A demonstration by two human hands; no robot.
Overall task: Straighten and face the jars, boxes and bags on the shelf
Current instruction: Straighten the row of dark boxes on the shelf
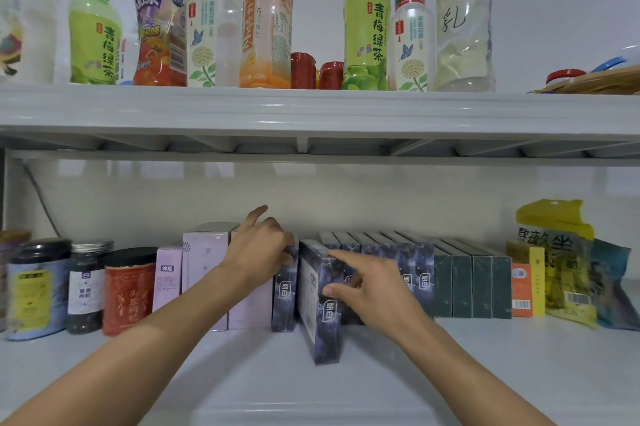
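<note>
On the lower shelf (242,377) stands a row of boxes. One dark blue patterned box (317,308) juts forward out of the row, turned at an angle. My right hand (370,283) pinches its top front edge with thumb and forefinger. My left hand (259,245) grips the top of the neighbouring dark blue box (284,301), forefinger raised. More dark blue boxes (415,273) and dark green boxes (471,283) continue to the right. Pale lilac boxes (204,259) stand to the left.
Jars (130,294) stand at the left end of the lower shelf. An orange box (521,290) and yellow and blue bags (561,263) fill the right end. Drink bottles (266,17) line the upper shelf (311,110). The lower shelf's front strip is bare white.
</note>
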